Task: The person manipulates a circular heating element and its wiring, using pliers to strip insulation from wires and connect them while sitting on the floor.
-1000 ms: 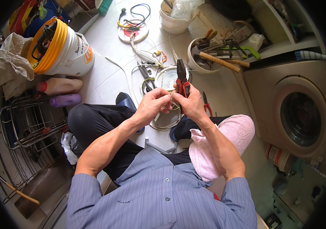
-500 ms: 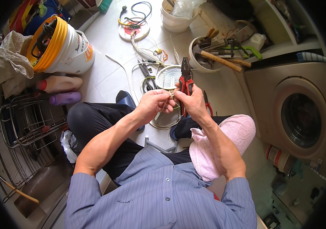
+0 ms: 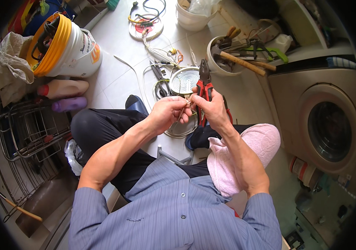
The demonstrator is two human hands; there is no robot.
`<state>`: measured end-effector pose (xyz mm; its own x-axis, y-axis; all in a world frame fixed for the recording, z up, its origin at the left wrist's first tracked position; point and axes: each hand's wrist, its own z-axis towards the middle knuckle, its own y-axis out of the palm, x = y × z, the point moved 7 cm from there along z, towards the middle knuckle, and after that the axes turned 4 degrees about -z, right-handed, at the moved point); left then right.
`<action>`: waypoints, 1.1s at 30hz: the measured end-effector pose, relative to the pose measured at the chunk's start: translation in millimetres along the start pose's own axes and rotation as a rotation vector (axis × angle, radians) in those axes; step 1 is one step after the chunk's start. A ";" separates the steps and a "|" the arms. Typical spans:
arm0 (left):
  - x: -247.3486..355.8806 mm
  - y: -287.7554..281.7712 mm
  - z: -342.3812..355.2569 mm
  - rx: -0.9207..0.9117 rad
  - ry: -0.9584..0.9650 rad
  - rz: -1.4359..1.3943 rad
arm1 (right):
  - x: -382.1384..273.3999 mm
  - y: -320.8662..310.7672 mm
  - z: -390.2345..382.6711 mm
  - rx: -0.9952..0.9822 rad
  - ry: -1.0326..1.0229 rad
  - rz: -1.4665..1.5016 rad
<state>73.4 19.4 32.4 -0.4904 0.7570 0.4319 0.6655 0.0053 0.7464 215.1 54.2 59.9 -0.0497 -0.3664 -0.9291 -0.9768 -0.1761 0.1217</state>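
Note:
My left hand [image 3: 170, 111] pinches thin pale wires [image 3: 186, 100] between thumb and fingers. My right hand [image 3: 213, 109] is closed round pliers [image 3: 204, 73] with red-and-black handles, jaws pointing away from me, while its thumb meets the wires beside my left fingertips. Just beyond lies a round white plate [image 3: 180, 80] with concentric rings, among dark tools [image 3: 159, 74] and loose cables. A coil of pale cable [image 3: 177, 132] shows below my hands. Red handles of another tool [image 3: 228, 116] show partly behind my right hand. A pink towel [image 3: 256, 146] covers my right knee.
Left are a yellow-and-white bucket [image 3: 76, 56], two bottles [image 3: 69, 104] and wire racks [image 3: 15, 133]. Ahead are a corded disc [image 3: 138, 31] and a white bucket [image 3: 190, 21]. Right are a tool-filled bucket [image 3: 212, 62] and a front-loading washer [image 3: 290, 89]. My slippered feet [image 3: 135, 104] flank the cables.
The pliers in my right hand have shifted slightly up and to the right. My fingertips have moved a little around the wires and are still together.

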 end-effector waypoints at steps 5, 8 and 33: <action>-1.2 -4.0 1.2 0.017 0.007 -0.002 | 1.6 1.4 1.4 -0.020 0.019 0.030; -1.2 -3.3 0.9 0.034 0.006 0.007 | 4.0 -0.8 1.4 -0.038 0.001 0.041; 4.3 1.6 -2.9 0.112 0.126 0.081 | 0.3 -4.7 3.8 0.005 0.049 0.170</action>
<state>70.7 20.8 36.9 -0.4944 0.6699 0.5539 0.7609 0.0254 0.6484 218.9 58.4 57.7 -0.2037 -0.4348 -0.8772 -0.9563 -0.1036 0.2734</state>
